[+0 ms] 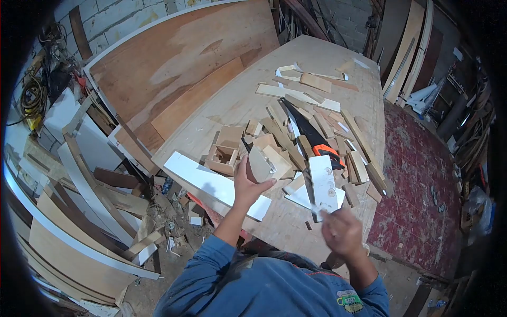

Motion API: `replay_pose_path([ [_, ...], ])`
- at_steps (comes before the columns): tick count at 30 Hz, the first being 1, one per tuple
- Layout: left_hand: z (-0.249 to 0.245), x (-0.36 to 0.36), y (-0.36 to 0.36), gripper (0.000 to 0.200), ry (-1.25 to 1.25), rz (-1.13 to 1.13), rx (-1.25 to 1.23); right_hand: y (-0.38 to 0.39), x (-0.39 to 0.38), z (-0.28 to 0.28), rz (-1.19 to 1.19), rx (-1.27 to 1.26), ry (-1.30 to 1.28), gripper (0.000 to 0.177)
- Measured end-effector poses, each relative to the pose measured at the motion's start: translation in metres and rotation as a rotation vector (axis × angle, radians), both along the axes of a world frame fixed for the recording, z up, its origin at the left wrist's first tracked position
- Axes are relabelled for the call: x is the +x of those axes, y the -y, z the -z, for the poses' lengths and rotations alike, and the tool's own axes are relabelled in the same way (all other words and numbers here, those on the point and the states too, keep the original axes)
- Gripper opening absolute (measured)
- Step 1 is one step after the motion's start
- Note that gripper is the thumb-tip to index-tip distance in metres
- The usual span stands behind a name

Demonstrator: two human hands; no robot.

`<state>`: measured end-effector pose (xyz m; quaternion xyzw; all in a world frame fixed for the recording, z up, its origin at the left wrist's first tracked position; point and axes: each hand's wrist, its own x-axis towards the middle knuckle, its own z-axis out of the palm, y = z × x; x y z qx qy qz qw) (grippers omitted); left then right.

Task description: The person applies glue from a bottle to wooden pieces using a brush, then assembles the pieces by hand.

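My left hand point(247, 185) grips a small pale wooden piece point(259, 165) upright above the table, thumb along its lower edge. A whitish smear shows near the piece's right edge. My right hand point(342, 231) is closed and blurred by motion, with a thin pale thing point(318, 209) at its fingertips that I cannot make out. Just beyond that hand lies a white board point(323, 182) with round marks. A small open wooden box point(223, 158) stands left of the held piece. A long white board point(203, 182) lies by my left hand.
A handsaw point(311, 132) with an orange and black handle rests among several wood offcuts point(335, 124) on the plywood table point(232, 113). A large wooden panel point(185, 58) leans along the table's left side. Scraps point(182, 227) litter the floor at left; red flooring point(412, 195) lies at right.
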<state>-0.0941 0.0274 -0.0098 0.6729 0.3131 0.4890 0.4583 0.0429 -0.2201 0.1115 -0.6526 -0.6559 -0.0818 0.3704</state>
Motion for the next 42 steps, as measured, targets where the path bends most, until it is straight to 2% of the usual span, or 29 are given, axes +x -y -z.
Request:
replay_pose_path([
  [2, -0.004, -0.006, -0.002, 0.104, -0.079, 0.032, 0.042, 0.003, 0.011, -0.007, 0.087, 0.021, -0.046, 0.026],
  [4, -0.007, -0.007, 0.000, 0.105, 0.005, 0.248, -0.068, 0.002, 0.022, -0.013, 0.063, 0.033, -0.242, 0.026],
  [6, -0.015, -0.009, 0.007, 0.105, -0.016, 0.323, -0.050, -0.001, 0.025, -0.016, 0.049, 0.026, -0.242, 0.026],
  [7, -0.020, -0.011, 0.010, 0.106, -0.032, 0.392, -0.034, -0.001, 0.027, -0.018, 0.014, -0.030, -0.337, 0.026],
  [11, -0.032, -0.015, 0.013, 0.107, -0.086, 0.498, 0.094, -0.004, 0.034, -0.025, -0.044, -0.184, -0.637, 0.022],
  [13, -0.041, -0.017, 0.014, 0.109, -0.162, 0.495, 0.226, -0.004, 0.044, -0.020, -0.038, -0.242, -0.695, 0.021],
  [17, -0.043, -0.019, 0.013, 0.109, -0.138, 0.587, 0.185, -0.010, 0.049, -0.025, -0.042, -0.342, -0.812, 0.018],
  [18, -0.047, -0.021, 0.014, 0.109, -0.212, 0.615, 0.281, -0.012, 0.050, -0.026, -0.036, -0.372, -0.828, 0.017],
  [20, -0.053, -0.022, 0.017, 0.109, -0.289, 0.652, 0.377, -0.015, 0.057, -0.033, 0.001, -0.446, -0.826, 0.016],
  [22, -0.057, -0.021, 0.021, 0.110, -0.348, 0.747, 0.430, -0.017, 0.059, -0.042, -0.007, -0.439, -0.574, 0.015],
  [23, -0.058, -0.021, 0.022, 0.110, -0.350, 0.754, 0.429, -0.017, 0.059, -0.042, 0.013, -0.392, -0.579, 0.021],
  [24, -0.059, -0.022, 0.023, 0.110, -0.375, 0.751, 0.403, -0.015, 0.058, -0.046, 0.017, -0.390, -0.583, 0.021],
  [26, -0.058, -0.023, 0.022, 0.110, -0.401, 0.745, 0.377, -0.010, 0.056, -0.057, 0.066, -0.346, -0.409, 0.022],
  [27, -0.053, -0.024, 0.020, 0.109, -0.366, 0.733, 0.340, -0.008, 0.056, -0.060, 0.064, -0.344, -0.410, 0.022],
  [29, -0.043, -0.025, 0.017, 0.108, -0.333, 0.716, 0.305, -0.004, 0.057, -0.062, 0.108, -0.156, -0.367, 0.017],
  [32, -0.029, -0.024, 0.018, 0.107, -0.244, 0.692, 0.172, 0.001, 0.044, -0.065, 0.056, -0.131, -0.404, 0.019],
  [34, -0.025, -0.017, 0.025, 0.106, -0.091, 0.592, -0.028, 0.000, 0.032, -0.057, 0.043, -0.112, -0.351, 0.020],
  [35, -0.024, -0.014, 0.029, 0.106, -0.089, 0.586, -0.025, -0.001, 0.029, -0.050, 0.041, -0.091, -0.303, 0.020],
  [37, -0.028, -0.007, 0.038, 0.106, 0.017, 0.443, -0.184, -0.004, 0.024, -0.039, 0.035, -0.068, -0.250, 0.021],
  [41, -0.017, 0.007, 0.040, 0.103, 0.036, 0.308, -0.154, -0.014, 0.011, -0.022, 0.052, 0.009, -0.180, 0.024],
  [42, -0.016, 0.009, 0.040, 0.102, -0.019, 0.247, -0.074, -0.017, 0.009, -0.019, 0.054, 0.014, -0.177, 0.025],
])
